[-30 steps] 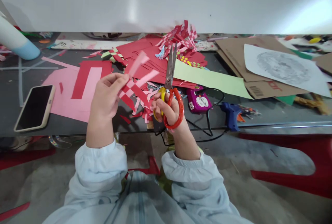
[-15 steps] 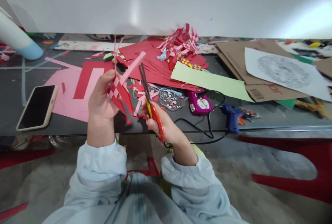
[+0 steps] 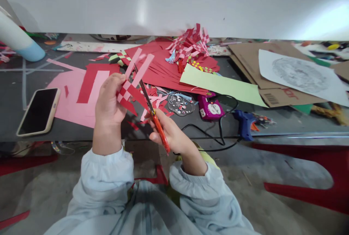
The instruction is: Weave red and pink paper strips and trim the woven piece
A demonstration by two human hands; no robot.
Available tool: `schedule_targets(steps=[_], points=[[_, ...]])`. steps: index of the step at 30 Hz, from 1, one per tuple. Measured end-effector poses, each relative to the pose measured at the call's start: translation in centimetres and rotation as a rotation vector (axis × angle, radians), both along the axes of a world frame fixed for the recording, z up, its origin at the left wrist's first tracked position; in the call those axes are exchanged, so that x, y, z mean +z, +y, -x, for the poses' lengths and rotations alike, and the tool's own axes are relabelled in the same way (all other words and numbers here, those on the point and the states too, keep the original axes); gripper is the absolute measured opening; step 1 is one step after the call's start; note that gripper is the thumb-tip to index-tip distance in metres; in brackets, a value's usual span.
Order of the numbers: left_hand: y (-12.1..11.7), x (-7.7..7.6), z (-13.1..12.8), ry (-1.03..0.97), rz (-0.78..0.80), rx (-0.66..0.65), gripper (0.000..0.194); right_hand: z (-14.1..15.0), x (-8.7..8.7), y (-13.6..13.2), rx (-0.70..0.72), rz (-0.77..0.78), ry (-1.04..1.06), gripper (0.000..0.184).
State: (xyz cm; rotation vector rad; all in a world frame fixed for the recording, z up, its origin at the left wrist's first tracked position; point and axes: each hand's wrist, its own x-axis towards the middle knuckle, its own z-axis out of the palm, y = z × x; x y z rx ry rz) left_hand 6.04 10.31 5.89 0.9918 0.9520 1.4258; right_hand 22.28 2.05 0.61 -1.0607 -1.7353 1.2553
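Observation:
My left hand point(image 3: 111, 97) is closed on a woven paper piece point(image 3: 127, 90) of red and pink strips, checkered in the middle. Two loose pink strips stick up from it, and red ends point down and to the right. My right hand point(image 3: 166, 128) grips red-handled scissors point(image 3: 159, 128). Their dark blades slant up and left, with the tips at the pink strips of the woven piece. Whether the blades touch the paper I cannot tell. Small red and pink paper scraps point(image 3: 156, 100) lie on the table behind the scissors.
A phone point(image 3: 39, 111) lies at the left beside pink paper point(image 3: 68, 109). Red sheets point(image 3: 155, 71), a pile of woven strips point(image 3: 191, 46) and a green sheet point(image 3: 223, 86) lie behind. To the right are a purple box point(image 3: 211, 108), a blue glue gun point(image 3: 244, 124) and cardboard point(image 3: 245, 64).
My left hand has turned the woven piece so its checkered face and two pink strips show flatter. The scissors have tilted left, bringing their blades to the strips.

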Motion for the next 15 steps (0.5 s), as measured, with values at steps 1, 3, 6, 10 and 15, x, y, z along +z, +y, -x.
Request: schedule_targets(steps=[1, 3, 6, 10, 15], points=[[0.02, -0.05, 0.0, -0.054, 0.021, -0.007, 0.028, 0.01, 0.06, 0.0, 0.001, 0.003, 0.001, 0.061], [0.02, -0.07, -0.05, -0.173, 0.068, -0.003, 0.025, 0.05, 0.14, -0.01, 0.003, 0.007, 0.004, 0.061], [-0.07, -0.04, -0.32, -0.137, 0.025, 0.05, 0.024, 0.09, 0.16, -0.01, 0.016, 0.016, 0.016, 0.063], [-0.25, 0.03, -0.74, -0.081, -0.048, 0.092, 0.024, 0.06, 0.17, 0.0, 0.02, 0.038, 0.031, 0.064], [-0.28, -0.04, -0.87, -0.035, -0.081, 0.112, 0.021, 0.02, 0.13, 0.05, 0.017, 0.012, 0.054, 0.057]])
